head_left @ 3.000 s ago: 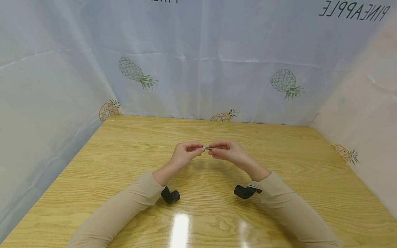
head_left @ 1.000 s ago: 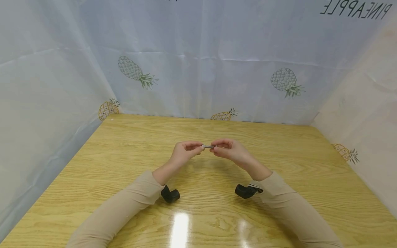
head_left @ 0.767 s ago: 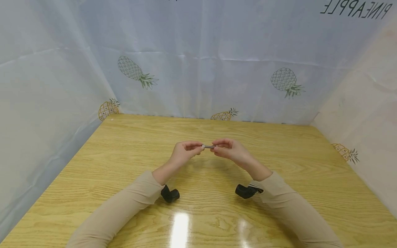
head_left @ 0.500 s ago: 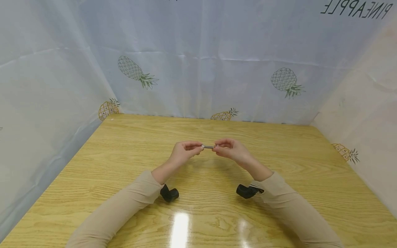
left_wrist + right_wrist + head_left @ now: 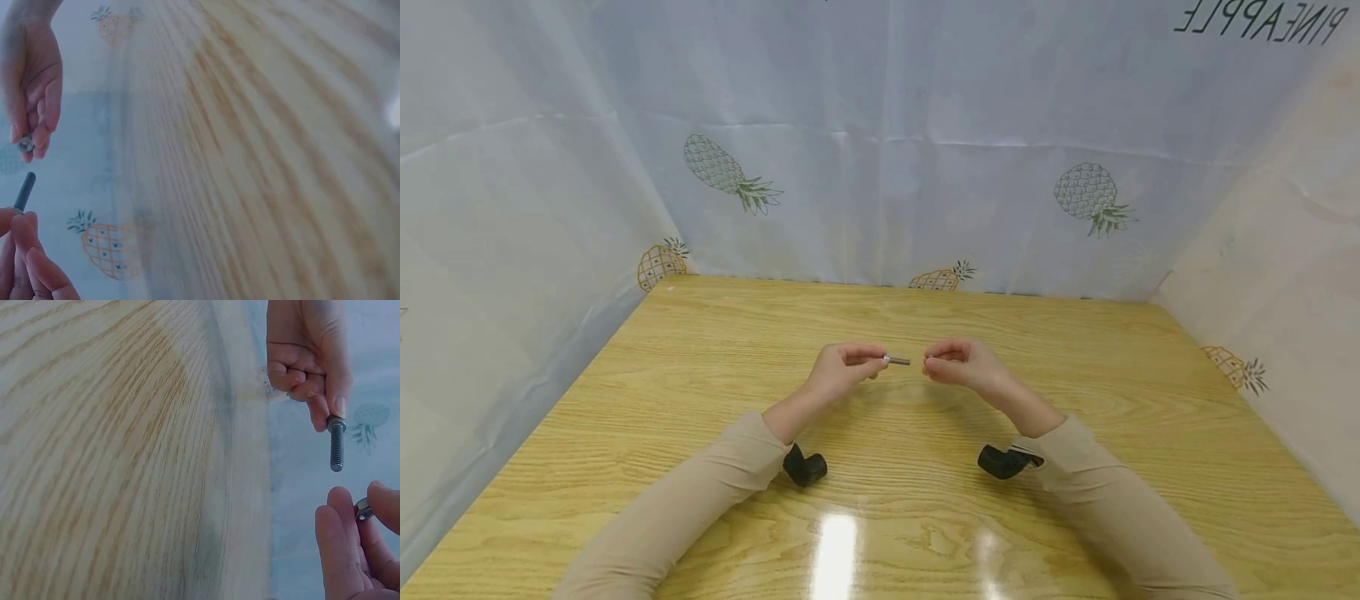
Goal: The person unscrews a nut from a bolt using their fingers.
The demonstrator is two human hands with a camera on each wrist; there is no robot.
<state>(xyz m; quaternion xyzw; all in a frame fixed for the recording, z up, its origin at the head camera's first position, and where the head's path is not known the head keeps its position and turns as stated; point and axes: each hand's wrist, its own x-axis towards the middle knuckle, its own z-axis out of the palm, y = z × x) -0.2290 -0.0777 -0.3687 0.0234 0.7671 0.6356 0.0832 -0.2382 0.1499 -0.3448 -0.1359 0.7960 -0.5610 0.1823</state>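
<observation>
A threaded metal bolt [image 5: 337,447] is held at its head end by my left hand [image 5: 842,368], between thumb and fingers. Its shank [image 5: 898,361] points right toward the other hand, over the table. My right hand [image 5: 966,369] pinches a small metal nut [image 5: 363,509] between thumb and fingers; in the left wrist view the hole of the nut [image 5: 25,144] faces the bolt's tip. A short gap separates bolt and nut. In the head view the nut is mostly covered by the fingertips.
Both hands are above a wood-grain table [image 5: 880,517]. Black wrist-worn pieces [image 5: 805,467] stick out from under both sleeves. A pale curtain [image 5: 880,208] with pineapple prints hangs behind the table and along its sides.
Earlier, the right hand's fingers were around the bolt's free end. The right hand has since drawn off to the right with the nut, leaving the bolt's tip bare; the left hand has shifted slightly left.
</observation>
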